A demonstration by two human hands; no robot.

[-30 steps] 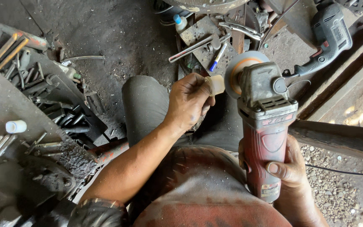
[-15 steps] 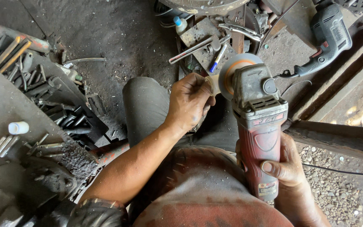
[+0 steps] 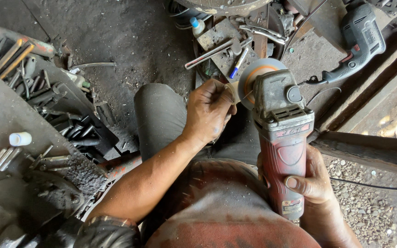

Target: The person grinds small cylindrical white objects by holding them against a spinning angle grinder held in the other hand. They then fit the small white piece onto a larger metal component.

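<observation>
My right hand grips the red body of an angle grinder, which points away from me with its grey disc at the far end. My left hand holds a small pale piece pinched in its fingers right against the edge of the disc. Both hands work above my lap, over my grey trouser leg. What the small piece is cannot be told; most of it is hidden by my fingers.
A grey power drill lies at the upper right. Metal bars, a blue pen and a small bottle lie ahead on the dirt floor. A rack of rods and tools stands at left. A beam runs at right.
The grinder has shifted left toward my left hand, and the disc now meets the small piece that the hand holds. My left hand has stayed almost in place.
</observation>
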